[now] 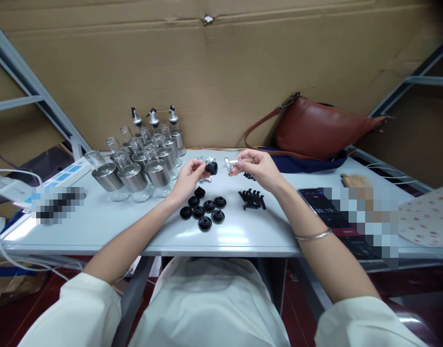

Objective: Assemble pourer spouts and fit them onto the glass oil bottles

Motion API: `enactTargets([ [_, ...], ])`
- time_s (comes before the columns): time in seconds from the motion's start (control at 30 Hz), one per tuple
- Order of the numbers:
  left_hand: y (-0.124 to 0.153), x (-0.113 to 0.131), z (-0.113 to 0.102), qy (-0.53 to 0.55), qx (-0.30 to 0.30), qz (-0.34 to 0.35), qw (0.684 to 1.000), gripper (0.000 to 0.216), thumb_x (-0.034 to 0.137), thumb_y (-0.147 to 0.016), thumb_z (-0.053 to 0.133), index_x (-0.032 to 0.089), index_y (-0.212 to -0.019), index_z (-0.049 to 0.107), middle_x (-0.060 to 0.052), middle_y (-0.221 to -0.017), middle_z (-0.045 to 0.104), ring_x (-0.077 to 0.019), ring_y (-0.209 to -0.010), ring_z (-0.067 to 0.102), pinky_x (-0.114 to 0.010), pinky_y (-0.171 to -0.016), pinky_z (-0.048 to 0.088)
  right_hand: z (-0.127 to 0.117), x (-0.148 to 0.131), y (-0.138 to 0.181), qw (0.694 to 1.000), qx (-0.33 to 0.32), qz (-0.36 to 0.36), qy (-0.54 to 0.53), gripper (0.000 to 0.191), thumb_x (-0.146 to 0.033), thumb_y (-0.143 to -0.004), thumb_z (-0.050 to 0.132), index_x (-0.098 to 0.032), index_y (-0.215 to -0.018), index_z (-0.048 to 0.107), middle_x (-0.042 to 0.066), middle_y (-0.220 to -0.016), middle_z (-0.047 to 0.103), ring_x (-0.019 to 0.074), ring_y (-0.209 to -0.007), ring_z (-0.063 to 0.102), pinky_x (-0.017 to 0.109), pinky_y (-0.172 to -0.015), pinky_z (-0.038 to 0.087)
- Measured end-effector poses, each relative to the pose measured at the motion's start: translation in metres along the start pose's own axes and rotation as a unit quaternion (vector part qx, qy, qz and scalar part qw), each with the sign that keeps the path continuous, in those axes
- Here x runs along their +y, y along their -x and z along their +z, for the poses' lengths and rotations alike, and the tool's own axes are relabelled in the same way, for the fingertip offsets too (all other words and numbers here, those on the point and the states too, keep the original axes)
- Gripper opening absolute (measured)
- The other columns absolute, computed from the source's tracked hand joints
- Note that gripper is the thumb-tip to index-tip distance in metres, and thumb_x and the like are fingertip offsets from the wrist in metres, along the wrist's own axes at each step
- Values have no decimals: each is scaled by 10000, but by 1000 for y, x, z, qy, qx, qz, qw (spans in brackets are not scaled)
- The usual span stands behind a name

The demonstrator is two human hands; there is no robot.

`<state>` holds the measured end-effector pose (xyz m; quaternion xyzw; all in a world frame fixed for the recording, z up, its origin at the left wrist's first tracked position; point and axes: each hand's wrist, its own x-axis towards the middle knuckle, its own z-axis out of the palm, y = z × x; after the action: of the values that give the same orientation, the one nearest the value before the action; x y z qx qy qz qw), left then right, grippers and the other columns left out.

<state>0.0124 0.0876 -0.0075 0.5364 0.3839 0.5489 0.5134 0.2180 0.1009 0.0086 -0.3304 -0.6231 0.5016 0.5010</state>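
Observation:
My left hand [188, 180] pinches a black ribbed stopper [211, 168] over the middle of the table. Opposite it, my right hand [259, 168] has its fingers closed on a silver pourer spout [230, 164], its wide end facing the stopper. A small gap separates the two parts. Shiny metal pieces [204, 159] lie just behind my left hand, partly hidden by it. Below the hands several black disc-shaped stoppers [208, 206] sit on the table. Several slim black levers [252, 199] lie in a bunch under my right hand, with more small black pieces [248, 176] behind.
Several glass bottles with steel bands [133, 177] stand at left; three at the back carry pourers [154, 115]. A brown handbag [315, 126] rests at back right on dark blue cloth. A phone [318, 207] lies right. White cables [11, 173] and cardboard [221, 86] border the table.

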Motion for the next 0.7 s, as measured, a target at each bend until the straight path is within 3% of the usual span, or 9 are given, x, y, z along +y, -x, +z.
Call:
enactTargets([
  [0.7, 2, 0, 3, 58, 9, -8, 998, 129, 227, -803, 651, 129, -785, 569, 16, -703, 627, -79, -656, 610, -224, -697, 501, 6, 0, 3, 999, -37, 13, 10, 328, -391, -628, 802, -186, -734, 568, 31, -682, 744, 197, -689, 714, 346, -715, 531],
])
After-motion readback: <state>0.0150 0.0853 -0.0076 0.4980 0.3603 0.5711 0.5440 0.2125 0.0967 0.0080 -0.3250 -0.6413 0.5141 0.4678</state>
